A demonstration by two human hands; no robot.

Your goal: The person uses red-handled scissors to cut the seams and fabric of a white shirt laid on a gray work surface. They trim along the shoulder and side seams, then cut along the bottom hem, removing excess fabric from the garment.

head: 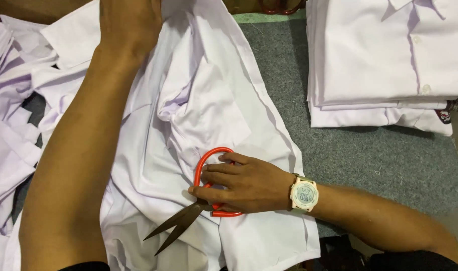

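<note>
Left edge of the table: a loose heap of white fabric pieces [8,100] lies crumpled, partly under the left forearm.

Left hand [128,25]: reaches far forward to the top edge of the view, resting on the upper part of the white shirt [209,100]. Its fingers are turned away from the camera and partly cut off; whether they pinch cloth or only press flat cannot be told.

Centre: the shirt is spread, wrinkled, over the grey felt table top [369,155], running from the far edge toward the near edge.

Scissors [199,211]: red loop handles, dark blades. They lie on the lower part of the shirt. Long axis is diagonal: handles up and to the right, blade tips down and to the left, toward the near edge. Blades stand slightly apart.

Right hand [239,183]: closed around the red handles, fingers laid through and over the loops. A pale wristwatch [304,194] sits on its wrist. This hand is the one at the scissors; the left hand is well apart from them, up the cloth.

Right, far corner: a neat stack of folded white shirts [384,65], well apart from both hands.
</note>
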